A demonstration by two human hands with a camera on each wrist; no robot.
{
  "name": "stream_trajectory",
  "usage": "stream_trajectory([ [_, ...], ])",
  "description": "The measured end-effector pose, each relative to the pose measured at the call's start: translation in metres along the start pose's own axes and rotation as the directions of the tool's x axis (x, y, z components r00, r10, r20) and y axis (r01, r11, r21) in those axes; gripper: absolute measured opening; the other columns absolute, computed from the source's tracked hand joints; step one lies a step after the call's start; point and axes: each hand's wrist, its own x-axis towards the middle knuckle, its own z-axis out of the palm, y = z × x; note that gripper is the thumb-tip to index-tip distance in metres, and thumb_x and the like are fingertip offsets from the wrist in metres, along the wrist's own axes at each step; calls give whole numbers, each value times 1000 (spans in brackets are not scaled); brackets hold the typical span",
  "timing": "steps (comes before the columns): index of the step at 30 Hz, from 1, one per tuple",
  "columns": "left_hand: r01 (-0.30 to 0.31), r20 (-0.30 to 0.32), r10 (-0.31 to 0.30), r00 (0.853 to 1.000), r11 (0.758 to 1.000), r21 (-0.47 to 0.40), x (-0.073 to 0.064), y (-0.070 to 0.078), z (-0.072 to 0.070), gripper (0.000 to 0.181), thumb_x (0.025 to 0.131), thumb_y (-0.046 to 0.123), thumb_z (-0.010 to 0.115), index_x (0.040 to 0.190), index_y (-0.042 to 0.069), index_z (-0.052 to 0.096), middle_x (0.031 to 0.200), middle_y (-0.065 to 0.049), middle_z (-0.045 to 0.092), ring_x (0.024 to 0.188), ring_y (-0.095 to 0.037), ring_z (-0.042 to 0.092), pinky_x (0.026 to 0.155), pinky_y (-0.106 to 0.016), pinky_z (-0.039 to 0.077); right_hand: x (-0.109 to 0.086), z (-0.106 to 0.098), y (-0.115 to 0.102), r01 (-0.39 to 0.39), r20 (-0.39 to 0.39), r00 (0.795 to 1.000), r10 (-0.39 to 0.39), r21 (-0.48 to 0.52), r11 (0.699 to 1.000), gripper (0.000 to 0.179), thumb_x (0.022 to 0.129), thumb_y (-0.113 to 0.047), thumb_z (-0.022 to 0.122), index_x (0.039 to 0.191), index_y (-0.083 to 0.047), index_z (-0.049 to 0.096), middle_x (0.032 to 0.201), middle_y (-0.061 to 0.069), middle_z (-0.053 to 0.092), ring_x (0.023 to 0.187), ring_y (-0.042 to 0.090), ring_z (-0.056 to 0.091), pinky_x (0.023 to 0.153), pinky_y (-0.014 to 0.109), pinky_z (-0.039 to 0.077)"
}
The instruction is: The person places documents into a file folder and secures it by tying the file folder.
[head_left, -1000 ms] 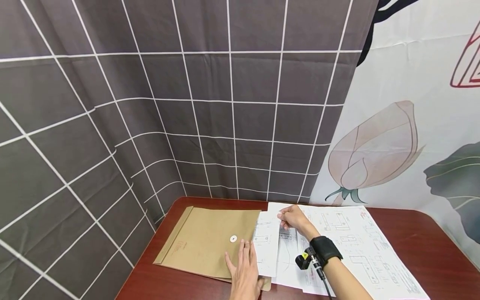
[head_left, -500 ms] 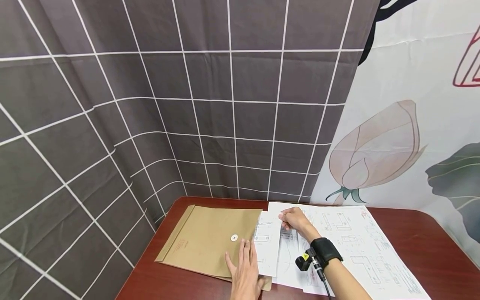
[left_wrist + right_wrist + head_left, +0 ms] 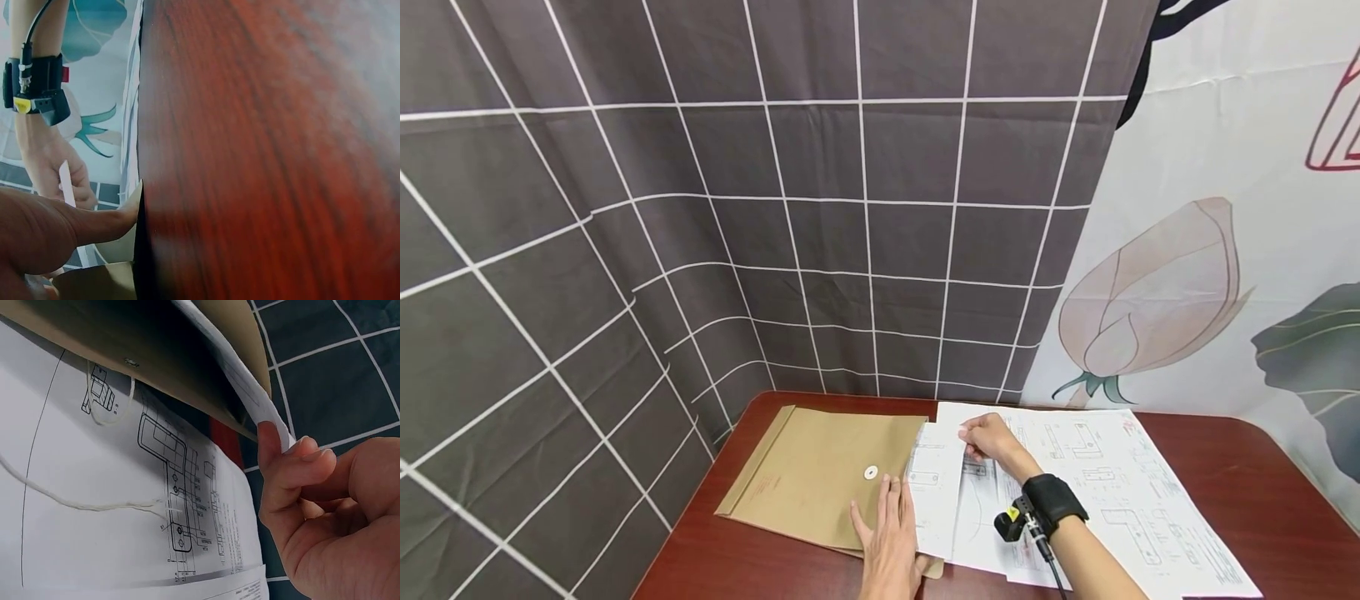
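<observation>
A brown paper document envelope [image 3: 812, 458] with a white round button [image 3: 870, 472] lies on the table. Sheets of paper with line drawings [image 3: 936, 508] stick out of its right-hand opening. At their upper right edge my right hand [image 3: 988, 437] pinches the paper between thumb and fingers; the right wrist view shows the held edge [image 3: 247, 387] bent up beside the raised envelope lip. My left hand [image 3: 887, 542] rests on the envelope's lower right part, fingers straight, its thumb at the opening's lower flap. How far the sheets reach inside is hidden.
Large printed drawing sheets [image 3: 1120, 500] cover the table right of the envelope. A pale string [image 3: 81, 505] trails over them in the right wrist view. The red-brown wooden table [image 3: 1240, 483] ends against a grey grid curtain [image 3: 902, 300] and a white floral one.
The envelope and its protruding sheets have shifted slightly to the right. Both hands keep nearly the same place and hold.
</observation>
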Motion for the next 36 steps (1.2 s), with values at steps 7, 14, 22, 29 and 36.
stream_trajectory([
  [7, 4, 7, -4, 1000, 1000, 15, -1, 0, -1, 111, 58, 49, 84, 143, -4, 36, 144, -17, 38, 138, -30, 25, 96, -72, 17, 0, -8, 2, 12, -9, 1000, -12, -31, 999, 22, 88, 5, 54, 105, 16, 62, 53, 3, 50, 44, 9, 44, 44, 22, 38],
  [14, 16, 12, -16, 1000, 1000, 11, 1, 2, -1, 113, 57, 52, 83, 143, -4, 35, 144, -18, 38, 140, -31, 22, 98, -72, 16, -5, -20, 5, 6, -26, 1000, -7, -43, 999, 21, 88, 6, 53, 104, 15, 62, 54, 4, 50, 44, 10, 44, 46, 24, 40],
  [22, 0, 30, 0, 1000, 1000, 14, 0, 3, -3, 114, 54, 43, 89, 143, -5, 36, 143, -18, 40, 139, -32, 23, 96, -74, 16, -9, -10, 5, 13, -45, 999, -13, 0, 1000, 22, 88, 6, 53, 105, 17, 61, 55, 4, 51, 44, 8, 44, 45, 21, 39],
  [29, -28, 5, 28, 1000, 1000, -8, -3, 0, 0, 115, 52, 42, 90, 142, -5, 36, 143, -17, 40, 138, -32, 26, 95, -74, 16, -7, 3, 4, 46, -55, 997, -44, 29, 999, 19, 85, 8, 54, 99, 18, 62, 51, 2, 49, 41, 7, 42, 41, 18, 36],
  [36, -30, -18, 30, 999, 1000, -8, 0, -2, 0, 116, 52, 44, 90, 142, -6, 36, 145, -18, 38, 138, -32, 26, 95, -74, 16, -3, 0, 1, 65, -27, 997, -66, -13, 998, 20, 86, 6, 54, 100, 17, 63, 49, 1, 46, 42, 7, 41, 41, 18, 35],
])
